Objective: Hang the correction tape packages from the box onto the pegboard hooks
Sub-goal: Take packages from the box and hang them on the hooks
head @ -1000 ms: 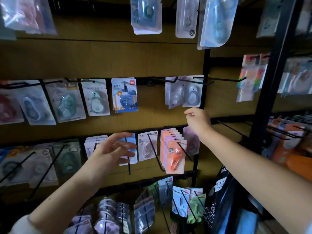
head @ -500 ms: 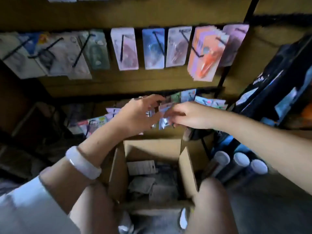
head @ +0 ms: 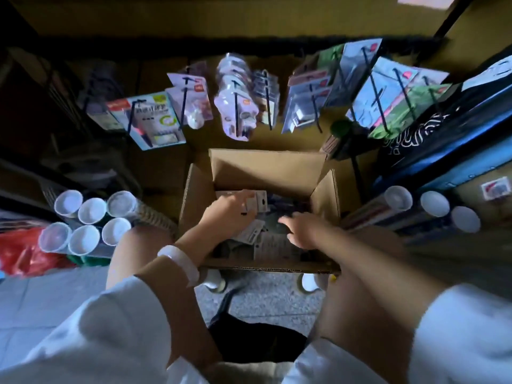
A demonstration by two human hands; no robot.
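Observation:
An open cardboard box (head: 195, 195) stands on the floor between my knees, below the pegboard's lowest row of hooks (head: 236, 106). Inside lie several correction tape packages (head: 273, 242), mostly white backs up in dim light. My left hand (head: 228, 210) is down in the box at its left side, fingers closed on the edge of a white-backed package (head: 258, 202). My right hand (head: 300, 228) hovers over the pile at the right, blurred, fingers spread and holding nothing.
Hanging packages (head: 155, 120) fill the low hooks just beyond the box. White-capped tubes stand in clusters at the left (head: 91, 214) and at the right (head: 433, 203). A red bag (head: 19, 250) lies far left. A black printed bag (head: 432, 128) hangs at the right.
My view has dropped from the pegboard rows to the box on the floor. Both hands came down from the hooks and went into the box.

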